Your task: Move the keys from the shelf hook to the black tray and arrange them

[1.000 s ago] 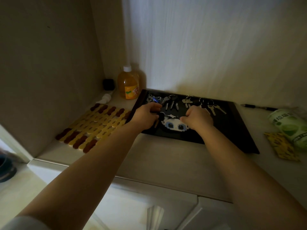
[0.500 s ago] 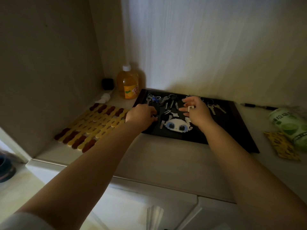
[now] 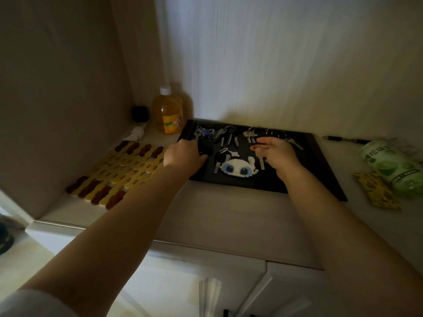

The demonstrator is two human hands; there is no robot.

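Note:
The black tray (image 3: 320,163) lies on the shelf against the back wall. Several key bunches (image 3: 226,136) sit in a row along its far side. A white bead cat-face keychain (image 3: 238,168) with dark keys lies nearer the front. My left hand (image 3: 183,155) is at the tray's left edge, fingers curled onto a black key fob (image 3: 206,144). Just right of the cat face, my right hand (image 3: 278,154) pinches a silver key (image 3: 262,162) that points down at the tray. Another key bunch (image 3: 288,139) lies just behind that hand.
A yellow and brown mat (image 3: 119,172) lies left of the tray. An orange drink bottle (image 3: 168,110) and a small black object (image 3: 140,113) stand in the back left corner. A pen (image 3: 345,139), a green packet (image 3: 393,165) and a yellow card (image 3: 375,191) are on the right.
My right hand moved from the cat-face keychain back toward the key row, then slightly right, now holding a key. My left hand drew left off the keychain, which is now uncovered.

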